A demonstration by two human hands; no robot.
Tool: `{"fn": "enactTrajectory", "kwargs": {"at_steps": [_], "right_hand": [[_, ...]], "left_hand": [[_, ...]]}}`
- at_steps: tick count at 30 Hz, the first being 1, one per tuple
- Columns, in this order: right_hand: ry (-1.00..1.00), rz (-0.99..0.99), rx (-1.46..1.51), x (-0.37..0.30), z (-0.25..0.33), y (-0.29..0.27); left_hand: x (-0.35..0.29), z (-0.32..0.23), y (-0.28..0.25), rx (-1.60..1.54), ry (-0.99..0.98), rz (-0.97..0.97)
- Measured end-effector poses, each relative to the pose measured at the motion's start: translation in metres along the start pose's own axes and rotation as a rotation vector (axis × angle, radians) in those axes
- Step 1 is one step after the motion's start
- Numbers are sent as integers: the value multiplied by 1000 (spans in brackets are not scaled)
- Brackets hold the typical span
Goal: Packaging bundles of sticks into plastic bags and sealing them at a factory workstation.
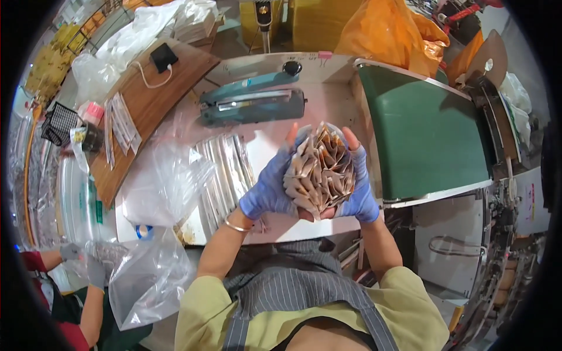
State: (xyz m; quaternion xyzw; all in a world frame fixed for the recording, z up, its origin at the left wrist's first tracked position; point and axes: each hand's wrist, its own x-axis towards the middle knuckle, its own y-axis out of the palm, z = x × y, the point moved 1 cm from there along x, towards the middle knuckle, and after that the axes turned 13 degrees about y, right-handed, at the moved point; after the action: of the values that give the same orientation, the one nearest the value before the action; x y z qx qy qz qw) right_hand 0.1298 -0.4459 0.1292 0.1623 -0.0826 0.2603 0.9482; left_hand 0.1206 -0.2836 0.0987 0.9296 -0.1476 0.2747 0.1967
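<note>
Both forearms raised over the table (328, 111), left hand (270, 188) in a blue fingerless glove cupping a fanned bundle of tan paper sachets (321, 173), fingers clamped on it, right hand (358, 186) pressing the other side, crinkled edges splayed upward, teal heat sealer (252, 102) just beyond

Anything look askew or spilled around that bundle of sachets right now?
Nothing spilled. The sachets held between the left hand and right hand fan out unevenly, their edges not squared. Loose clear bags lie crumpled beside them.

Your left hand (270, 190) and right hand (358, 187) — both blue-gloved — clasp a bundle of paper sachets (320, 171) above the white table (336, 102).
</note>
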Motion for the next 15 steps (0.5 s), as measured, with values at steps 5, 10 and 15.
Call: {"fn": "enactTrajectory", "kwargs": {"at_steps": [5,10,15], "right_hand": [[-149,33,-399,15,3,21],[716,347,-12,26,-36,34],[740,392,43,25,-107,69]], "left_hand": [[-21,-15,1,52,-147,-82],[-87,-27,16,-618,-674,-501],[-179,-55,-21,1242,-240,-608]]}}
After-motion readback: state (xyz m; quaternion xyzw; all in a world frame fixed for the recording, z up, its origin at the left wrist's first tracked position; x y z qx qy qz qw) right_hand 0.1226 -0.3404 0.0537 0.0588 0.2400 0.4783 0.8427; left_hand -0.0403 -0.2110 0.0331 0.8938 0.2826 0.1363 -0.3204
